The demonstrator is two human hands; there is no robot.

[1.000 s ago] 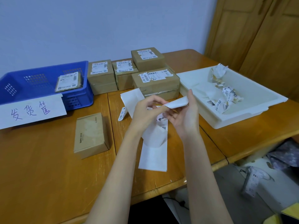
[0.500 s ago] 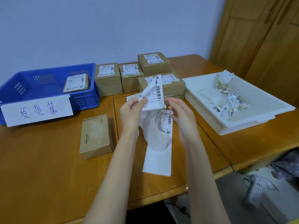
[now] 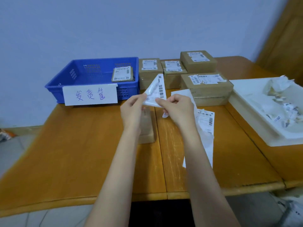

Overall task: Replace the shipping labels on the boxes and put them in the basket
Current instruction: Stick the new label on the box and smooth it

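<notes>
Both hands hold one white shipping label [image 3: 156, 90] upright above the table; my left hand [image 3: 133, 110] pinches its left edge and my right hand [image 3: 176, 108] pinches its lower right corner. Under my left wrist lies a plain brown box [image 3: 147, 128] with no label, mostly hidden. A strip of label backing paper [image 3: 205, 128] with more labels lies on the table right of my right arm. The blue basket [image 3: 78, 79] at the back left holds one labelled box [image 3: 123, 74]. Several labelled boxes [image 3: 206, 87] stand behind my hands.
A white tray [image 3: 255, 115] on the right holds crumpled old labels [image 3: 278, 102]. A handwritten paper sign [image 3: 90, 95] hangs on the basket's front. A wooden door stands at the far right, and the table's front edge runs close below my forearms.
The label has come off the backing strip, and my right hand has moved up to pinch it together with my left. The view has shifted left, with both hands now over the plain box.
</notes>
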